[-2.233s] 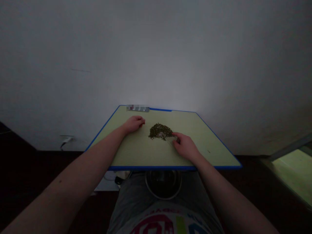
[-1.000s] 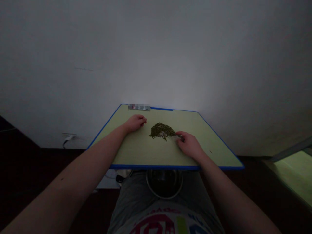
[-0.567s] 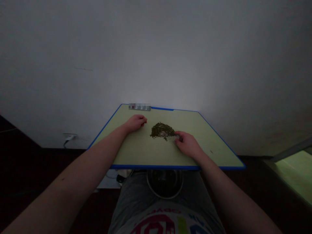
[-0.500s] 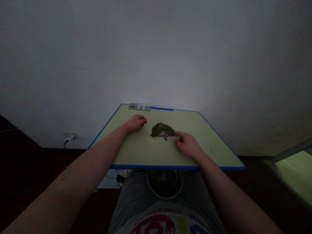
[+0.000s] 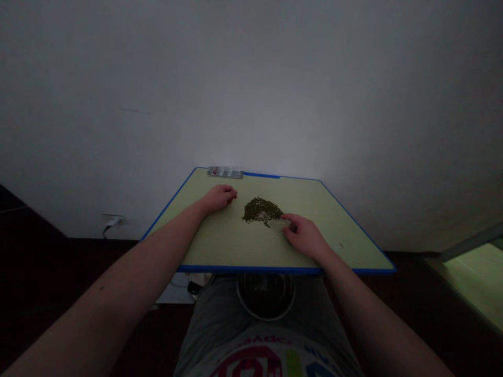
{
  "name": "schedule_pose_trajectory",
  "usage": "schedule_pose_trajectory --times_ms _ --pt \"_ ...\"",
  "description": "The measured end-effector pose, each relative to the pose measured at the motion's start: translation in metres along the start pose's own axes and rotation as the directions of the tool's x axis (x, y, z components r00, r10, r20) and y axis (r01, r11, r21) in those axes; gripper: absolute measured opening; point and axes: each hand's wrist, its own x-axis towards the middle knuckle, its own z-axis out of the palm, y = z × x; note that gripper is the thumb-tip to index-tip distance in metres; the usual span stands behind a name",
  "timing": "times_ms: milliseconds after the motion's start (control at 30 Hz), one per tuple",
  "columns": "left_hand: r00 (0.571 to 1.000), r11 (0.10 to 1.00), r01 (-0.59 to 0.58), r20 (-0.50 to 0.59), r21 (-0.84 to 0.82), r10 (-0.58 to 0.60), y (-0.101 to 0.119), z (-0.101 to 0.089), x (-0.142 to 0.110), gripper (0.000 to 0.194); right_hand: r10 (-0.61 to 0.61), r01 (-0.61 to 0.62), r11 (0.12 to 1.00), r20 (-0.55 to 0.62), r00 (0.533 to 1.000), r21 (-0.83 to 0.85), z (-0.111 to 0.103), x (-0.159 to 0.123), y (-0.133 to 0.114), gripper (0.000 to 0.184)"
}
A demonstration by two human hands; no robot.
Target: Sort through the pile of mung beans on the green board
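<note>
A loose pile of small dark green beans or grains (image 5: 262,207) lies in the middle of the pale yellow-green table (image 5: 236,246). A pale, see-through flat piece (image 5: 279,225) with a lined surface is pinched between the fingers and thumb of my right hand (image 5: 303,233). Its left edge meets the pile's near right side. To the left of the pile rests my left hand (image 5: 220,198), apart from the beans. Its fingers are curled together, and anything inside them is hidden.
A metal bowl (image 5: 266,318) sits on my lap below the table's blue front edge (image 5: 251,270). A blurred, flat strip-like object (image 5: 225,173) lies at the back left edge. A small dark speck (image 5: 341,244) is on the right. The wall stands behind the table.
The see-through piece shows more plainly now at the pile's near right side. My right hand has shifted slightly right and toward me; my left hand stays put.
</note>
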Motion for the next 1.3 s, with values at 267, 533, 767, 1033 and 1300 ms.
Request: schedule_pose_trajectory --times_ms 267,533,767,1033,1300 --pt "1.000 1.000 -0.002 0.001 -0.004 0.002 0.001 0.000 -0.001 0.027 0.006 -0.007 1.000 -0.015 1.000 -0.006 0.003 0.001 -0.002 0.037" --pt "1.000 1.000 -0.005 0.008 -0.025 0.005 -0.001 0.001 0.000 0.027 0.006 -0.006 1.000 -0.055 0.998 -0.010 0.004 -0.001 0.001 0.037" --pt "1.000 1.000 -0.001 0.006 0.024 0.001 0.001 0.000 0.000 0.027 0.004 -0.005 1.000 -0.038 0.999 -0.013 0.006 0.000 -0.006 0.037" --pt "1.000 1.000 -0.003 0.010 0.009 0.003 -0.001 0.000 0.001 0.028 0.029 -0.031 0.999 -0.080 0.996 -0.023 0.009 -0.001 -0.006 0.037" --pt "1.000 1.000 -0.012 0.008 0.025 0.012 0.000 0.000 0.001 0.027 0.009 -0.009 1.000 -0.077 0.997 -0.004 0.011 -0.002 -0.010 0.036"
